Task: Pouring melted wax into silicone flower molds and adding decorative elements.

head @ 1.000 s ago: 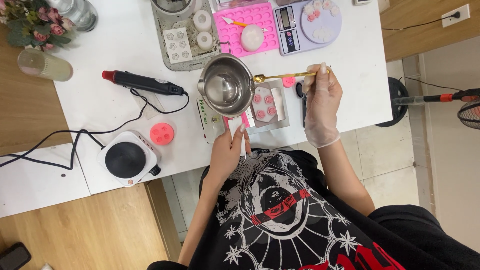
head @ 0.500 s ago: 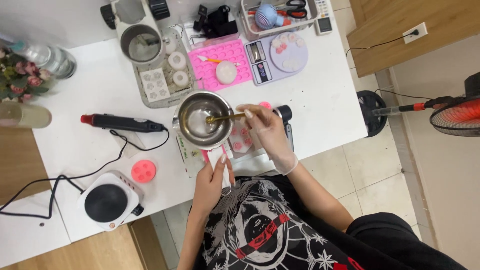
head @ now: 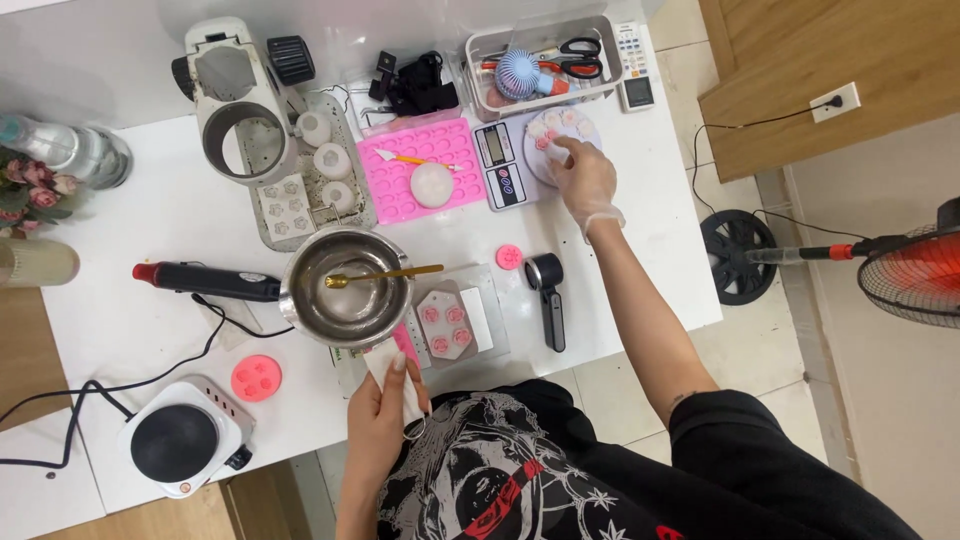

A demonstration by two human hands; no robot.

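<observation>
Steel melting pot (head: 348, 286), gold spoon (head: 385, 274) resting inside: left hand (head: 383, 418) just below, pinching its cloth-wrapped handle (head: 392, 370). Gloved right hand (head: 583, 172), arm outstretched, up-right of pot, fingertips closed on small flower pieces (head: 553, 135) atop lilac scale (head: 530, 150).

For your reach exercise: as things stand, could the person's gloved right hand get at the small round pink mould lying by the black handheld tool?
Probably yes. The right hand rests on the scale's purple plate, and the pink mould lies on bare white table just nearer the body, nothing between them; the black handheld tool sits beside it, not over it.
</observation>
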